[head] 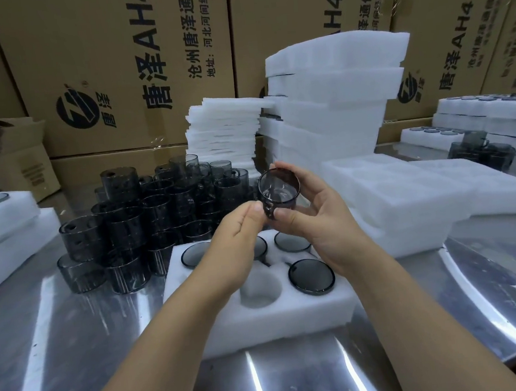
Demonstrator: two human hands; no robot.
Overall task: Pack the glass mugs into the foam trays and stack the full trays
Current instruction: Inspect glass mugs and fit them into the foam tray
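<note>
Smoky glass mug [278, 187] cupped in right hand [315, 212], pinched by left hand [238, 228], foam tray [293, 316] below

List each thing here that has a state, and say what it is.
held mug: lifted, tipped on its side.
left hand: pinching the mug's lower side.
right hand: gripping the mug.
front foam tray: partly filled, one pocket visibly empty.
loose mugs: stacked, unpacked.
far right trays: filled, stacked.

Bright overhead light, table [76, 354] glare, edges warped
</note>
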